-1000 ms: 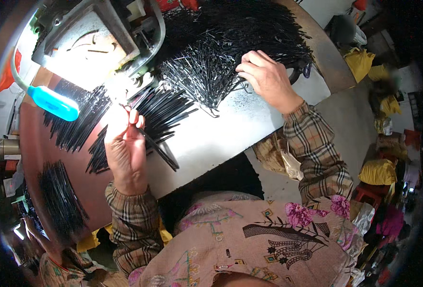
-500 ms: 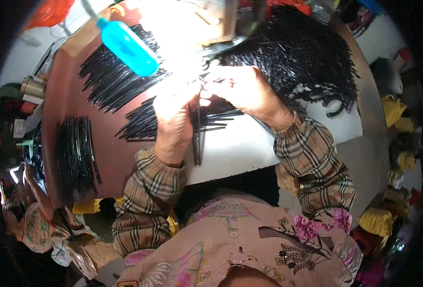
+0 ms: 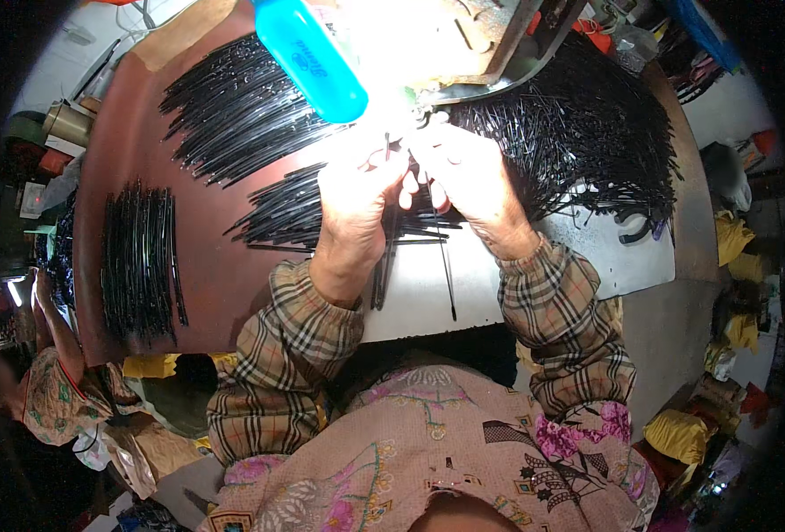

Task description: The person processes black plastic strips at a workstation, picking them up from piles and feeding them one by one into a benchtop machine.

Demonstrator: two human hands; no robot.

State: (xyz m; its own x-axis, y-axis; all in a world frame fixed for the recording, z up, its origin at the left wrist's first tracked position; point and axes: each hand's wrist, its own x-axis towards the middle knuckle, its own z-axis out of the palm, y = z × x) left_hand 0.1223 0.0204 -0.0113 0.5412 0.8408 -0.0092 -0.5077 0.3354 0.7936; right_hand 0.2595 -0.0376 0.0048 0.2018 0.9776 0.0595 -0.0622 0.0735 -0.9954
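Left hand [image 3: 354, 199]: fingers pinched on thin black rod [image 3: 387, 146], tip pointing up toward bright lamp glare. Right hand [image 3: 466, 177]: touching left, fingers closed at same rod; exact grip hidden by glare. Rod long axis: runs away from person, nearly upright in view, between both hands. Loose rods [image 3: 446, 266] on white sheet [image 3: 534, 284] just below hands. Big tangled pile [image 3: 579, 133] right of right hand. Sorted bundles [image 3: 140, 257] far left on brown table [image 3: 215, 293]. Blue bottle [image 3: 308, 53] above left hand.
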